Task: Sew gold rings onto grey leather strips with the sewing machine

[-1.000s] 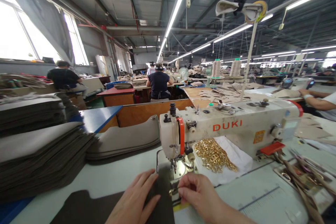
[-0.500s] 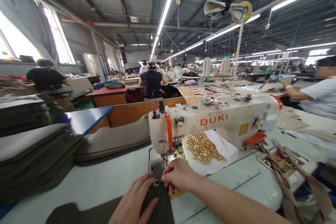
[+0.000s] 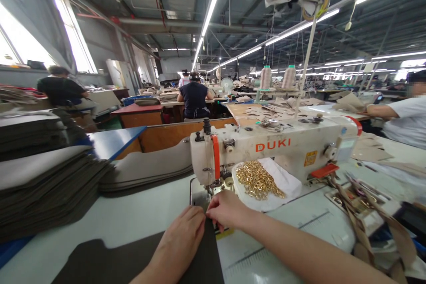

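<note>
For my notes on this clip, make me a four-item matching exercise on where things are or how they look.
1. Left hand
2. Gold-coloured metal rings
3. DUKI sewing machine
4. Thread cones

A. Whitish body with orange lettering
B. Green-topped, standing upright in the background
C. Heaped on a white sheet
D. Over the dark panel, close to the right hand

Pairs: 1-D, 2-C, 3-A, 4-B

Panel [image 3: 116, 258] before sewing machine [image 3: 282, 153], stacks [image 3: 43, 191] left
</note>
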### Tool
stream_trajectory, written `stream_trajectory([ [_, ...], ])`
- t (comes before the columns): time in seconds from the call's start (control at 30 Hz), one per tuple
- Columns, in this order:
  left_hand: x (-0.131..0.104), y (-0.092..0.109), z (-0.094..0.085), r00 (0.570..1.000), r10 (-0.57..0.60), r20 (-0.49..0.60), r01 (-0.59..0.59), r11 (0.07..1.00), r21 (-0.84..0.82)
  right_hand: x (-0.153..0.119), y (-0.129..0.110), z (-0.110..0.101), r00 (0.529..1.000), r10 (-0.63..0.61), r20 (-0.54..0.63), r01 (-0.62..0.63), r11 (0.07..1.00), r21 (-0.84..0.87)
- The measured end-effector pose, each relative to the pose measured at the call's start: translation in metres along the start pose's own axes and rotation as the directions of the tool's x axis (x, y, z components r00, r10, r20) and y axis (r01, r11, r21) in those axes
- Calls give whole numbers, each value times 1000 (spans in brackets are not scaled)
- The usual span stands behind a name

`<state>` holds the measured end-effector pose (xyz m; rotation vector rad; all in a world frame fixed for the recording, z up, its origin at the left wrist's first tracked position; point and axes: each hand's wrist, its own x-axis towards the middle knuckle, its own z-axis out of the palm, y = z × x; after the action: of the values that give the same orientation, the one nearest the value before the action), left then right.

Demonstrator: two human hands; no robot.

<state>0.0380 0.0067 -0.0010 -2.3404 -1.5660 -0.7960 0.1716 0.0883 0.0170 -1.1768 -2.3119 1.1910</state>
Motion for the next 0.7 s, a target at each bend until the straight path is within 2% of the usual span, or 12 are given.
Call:
stream_trajectory([
  [0.1,0,-1,-1,1000,-22,19,23,999,-25,-15,7,-5,988,-143,-60,129,972,-196],
  [0.2,0,-2,-1,998,-45,34,46,998,-41,-42,21,-11,946,-322,24,312,892,-325],
  [0.23,0,-3,-1,998,-48,35,49,998,-44,-51,26,-13,918,-387,90,391,844,-367],
  [0.3,-1,-3,0,998,-48,28,50,998,-46,-68,34,-17,805,-551,217,572,628,-528],
  [0.37,-1,-3,2,999,-43,14,44,998,-46,-78,38,-22,733,-616,287,636,472,-611],
  [0.4,-1,-3,2,999,-39,3,39,998,-47,-81,37,-25,720,-627,298,641,437,-631],
  [0.53,1,-3,3,999,-21,-33,19,998,-58,-81,33,-29,718,-634,287,633,422,-649],
  [0.7,0,-5,1,999,-43,-24,41,995,-87,-69,30,-18,726,-646,233,620,470,-628],
])
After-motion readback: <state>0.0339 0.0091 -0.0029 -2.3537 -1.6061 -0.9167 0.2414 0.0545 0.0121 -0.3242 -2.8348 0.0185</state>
